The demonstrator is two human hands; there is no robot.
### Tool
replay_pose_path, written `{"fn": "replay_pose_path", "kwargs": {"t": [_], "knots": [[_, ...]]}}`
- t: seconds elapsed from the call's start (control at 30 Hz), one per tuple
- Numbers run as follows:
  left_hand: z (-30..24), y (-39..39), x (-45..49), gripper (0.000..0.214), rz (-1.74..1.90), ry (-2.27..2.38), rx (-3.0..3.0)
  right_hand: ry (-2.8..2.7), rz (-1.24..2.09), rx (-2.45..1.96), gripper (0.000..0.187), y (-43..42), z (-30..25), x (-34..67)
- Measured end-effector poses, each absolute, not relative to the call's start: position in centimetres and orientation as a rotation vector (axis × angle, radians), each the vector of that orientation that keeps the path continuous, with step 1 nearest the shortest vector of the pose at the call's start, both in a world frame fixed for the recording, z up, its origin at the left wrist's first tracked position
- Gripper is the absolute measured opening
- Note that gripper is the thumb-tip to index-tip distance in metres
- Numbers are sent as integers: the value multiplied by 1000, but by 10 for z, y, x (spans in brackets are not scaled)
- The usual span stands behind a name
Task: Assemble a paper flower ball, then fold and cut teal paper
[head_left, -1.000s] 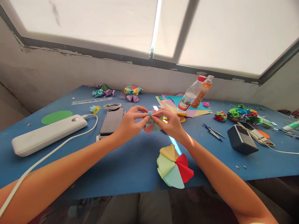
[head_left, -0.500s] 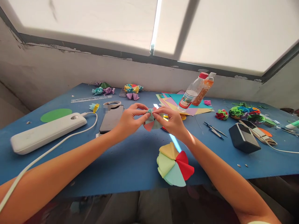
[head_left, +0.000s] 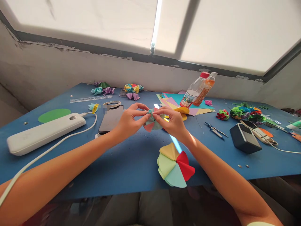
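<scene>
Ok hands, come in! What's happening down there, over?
Left hand and right hand both pinching the folded paper piece. Piece shows pink and pale blue-green. Nearby: phone beside left hand, paper rosette on the table, nearer the body.

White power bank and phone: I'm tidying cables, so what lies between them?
In the head view, the white cable curves between power bank and phone.

On the worktop (head_left: 127, 166), a paper wheel (head_left: 172, 167) lies before the right hand (head_left: 173, 122); phone (head_left: 112, 120), then power bank (head_left: 47, 135), to the left; pens (head_left: 215, 129), then speaker (head_left: 244, 138), right; bottles (head_left: 192, 93) behind.
</scene>
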State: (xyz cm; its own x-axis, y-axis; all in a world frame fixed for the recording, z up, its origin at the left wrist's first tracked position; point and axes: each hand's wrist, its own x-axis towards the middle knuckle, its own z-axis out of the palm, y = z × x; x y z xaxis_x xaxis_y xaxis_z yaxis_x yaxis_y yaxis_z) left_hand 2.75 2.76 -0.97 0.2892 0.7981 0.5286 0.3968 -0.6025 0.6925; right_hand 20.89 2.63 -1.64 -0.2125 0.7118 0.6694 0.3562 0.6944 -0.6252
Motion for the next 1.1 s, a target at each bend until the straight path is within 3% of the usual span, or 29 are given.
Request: {"fn": "replay_pose_path", "kwargs": {"t": [0.6, 0.83, 0.93, 1.0, 1.1], "knots": [[-8, 28, 28, 23, 1264, 1047, 2086, -1823, 386, -818, 8, 27, -16, 208], [-5, 23, 30, 24, 1206, 985, 2069, -1939, -110, -834, 7, 30, -23, 210], [-7, 23, 32, 18, 1162, 950, 2150, -1923, -167, -879, 8, 31, -24, 210], [-9, 25, 32, 16, 1185, 952, 2159, -1841, -84, -933, 14, 31, -23, 211], [-9, 28, 30, 18, 1259, 952, 2132, -1715, 235, -1067, 40, 34, -22, 211]]}}
